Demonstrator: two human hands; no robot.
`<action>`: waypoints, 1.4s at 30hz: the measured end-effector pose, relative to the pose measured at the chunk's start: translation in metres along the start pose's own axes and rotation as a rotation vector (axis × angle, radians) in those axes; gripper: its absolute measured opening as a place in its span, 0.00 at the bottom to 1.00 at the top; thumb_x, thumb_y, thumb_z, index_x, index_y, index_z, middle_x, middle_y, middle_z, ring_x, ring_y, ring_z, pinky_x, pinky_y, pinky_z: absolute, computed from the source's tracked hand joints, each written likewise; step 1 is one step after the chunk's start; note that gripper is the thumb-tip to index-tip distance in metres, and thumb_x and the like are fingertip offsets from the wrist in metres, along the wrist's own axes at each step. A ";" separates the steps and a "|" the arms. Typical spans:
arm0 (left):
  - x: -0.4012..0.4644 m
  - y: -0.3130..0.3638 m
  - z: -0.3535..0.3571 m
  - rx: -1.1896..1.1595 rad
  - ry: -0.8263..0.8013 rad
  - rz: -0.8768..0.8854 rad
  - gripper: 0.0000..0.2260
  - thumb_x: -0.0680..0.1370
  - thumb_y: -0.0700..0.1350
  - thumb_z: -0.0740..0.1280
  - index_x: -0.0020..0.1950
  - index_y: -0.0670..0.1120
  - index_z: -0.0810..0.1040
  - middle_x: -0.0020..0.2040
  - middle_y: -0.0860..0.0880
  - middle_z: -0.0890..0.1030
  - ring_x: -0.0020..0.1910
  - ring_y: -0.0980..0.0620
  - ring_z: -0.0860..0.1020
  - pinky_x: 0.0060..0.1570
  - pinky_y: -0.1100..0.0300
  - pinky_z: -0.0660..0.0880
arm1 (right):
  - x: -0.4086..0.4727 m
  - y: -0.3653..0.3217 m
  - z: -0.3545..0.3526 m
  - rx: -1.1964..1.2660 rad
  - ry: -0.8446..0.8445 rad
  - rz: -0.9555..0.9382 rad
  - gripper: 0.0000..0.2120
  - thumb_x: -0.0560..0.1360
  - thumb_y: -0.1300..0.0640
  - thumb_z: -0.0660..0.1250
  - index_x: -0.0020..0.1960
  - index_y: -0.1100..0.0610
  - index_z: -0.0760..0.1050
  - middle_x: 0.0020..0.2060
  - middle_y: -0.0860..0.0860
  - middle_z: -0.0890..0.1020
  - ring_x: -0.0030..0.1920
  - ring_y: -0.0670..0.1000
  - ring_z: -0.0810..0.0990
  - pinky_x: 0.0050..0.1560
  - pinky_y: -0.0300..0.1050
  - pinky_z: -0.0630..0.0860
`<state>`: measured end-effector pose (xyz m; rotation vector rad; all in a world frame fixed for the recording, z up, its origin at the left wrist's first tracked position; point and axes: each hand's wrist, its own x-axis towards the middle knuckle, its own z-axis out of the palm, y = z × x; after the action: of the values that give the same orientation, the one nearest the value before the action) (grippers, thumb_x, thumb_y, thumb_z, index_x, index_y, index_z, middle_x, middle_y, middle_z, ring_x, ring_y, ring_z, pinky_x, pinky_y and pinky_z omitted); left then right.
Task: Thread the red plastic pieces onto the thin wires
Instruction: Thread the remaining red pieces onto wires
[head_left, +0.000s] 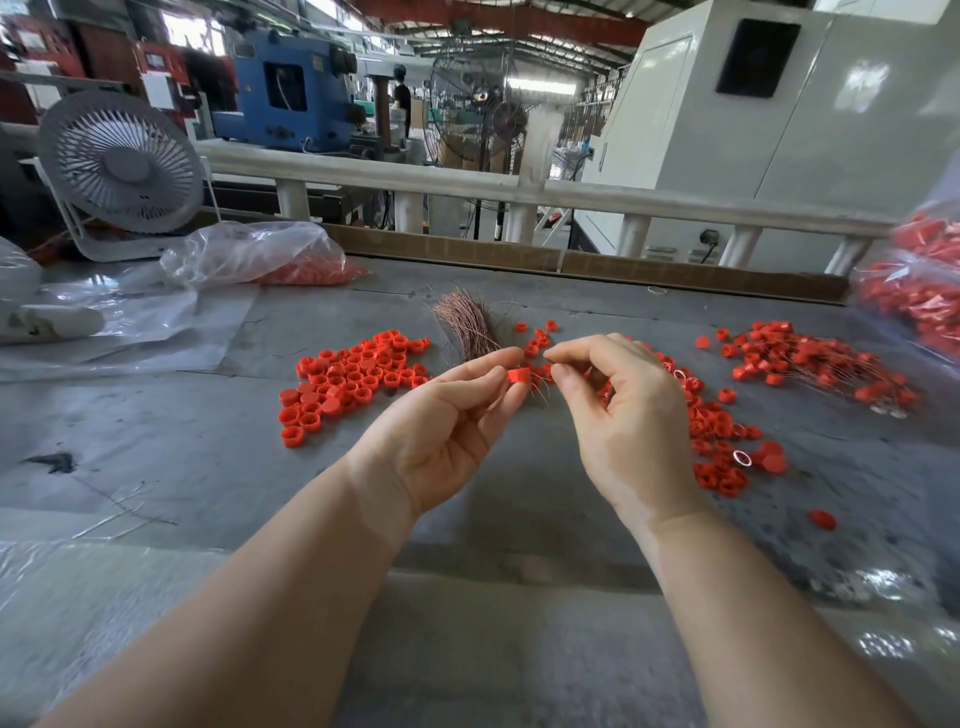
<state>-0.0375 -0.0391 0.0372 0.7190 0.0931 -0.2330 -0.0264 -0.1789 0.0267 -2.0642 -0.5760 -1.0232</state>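
A small red cylindrical plastic cap (518, 375) is pinched between thumb and forefinger of the left hand (441, 431) above the middle of the grey tabletop (156, 431), while the right hand (628, 415), just beside it at 3 o'clock, pinches its thumb and forefinger together on what appears to be a thin wire, too fine to confirm. A bundle of thin copper-coloured wires (465, 325) lies at 12 o'clock from the hands, a pile of loose red caps (348, 379) at 9 o'clock, and a heap of red caps already on wires (821, 364) at 2 o'clock. A clear plastic bag of red caps (260, 254) lies at 10 o'clock, near a white desk fan (122, 166).
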 end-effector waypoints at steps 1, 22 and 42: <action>0.000 0.000 0.000 -0.008 0.005 -0.001 0.13 0.76 0.31 0.60 0.39 0.36 0.83 0.34 0.43 0.81 0.33 0.54 0.82 0.38 0.65 0.79 | 0.000 0.000 0.000 0.001 -0.003 0.003 0.04 0.72 0.65 0.68 0.44 0.59 0.81 0.36 0.48 0.79 0.40 0.48 0.73 0.44 0.40 0.70; 0.001 -0.004 -0.005 0.144 -0.035 -0.026 0.09 0.65 0.39 0.68 0.43 0.39 0.80 0.34 0.45 0.83 0.32 0.54 0.82 0.34 0.64 0.80 | 0.000 0.000 0.001 0.067 -0.050 -0.044 0.04 0.72 0.64 0.68 0.42 0.57 0.81 0.36 0.43 0.77 0.37 0.37 0.71 0.41 0.27 0.64; 0.001 0.000 -0.004 0.002 -0.084 -0.062 0.14 0.76 0.33 0.59 0.39 0.39 0.85 0.33 0.45 0.80 0.31 0.55 0.81 0.32 0.64 0.79 | 0.000 -0.001 0.001 0.078 -0.038 0.010 0.04 0.72 0.62 0.67 0.43 0.58 0.80 0.35 0.45 0.77 0.36 0.40 0.71 0.40 0.30 0.66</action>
<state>-0.0368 -0.0365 0.0340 0.7077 0.0352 -0.3219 -0.0266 -0.1773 0.0270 -2.0199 -0.6142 -0.9433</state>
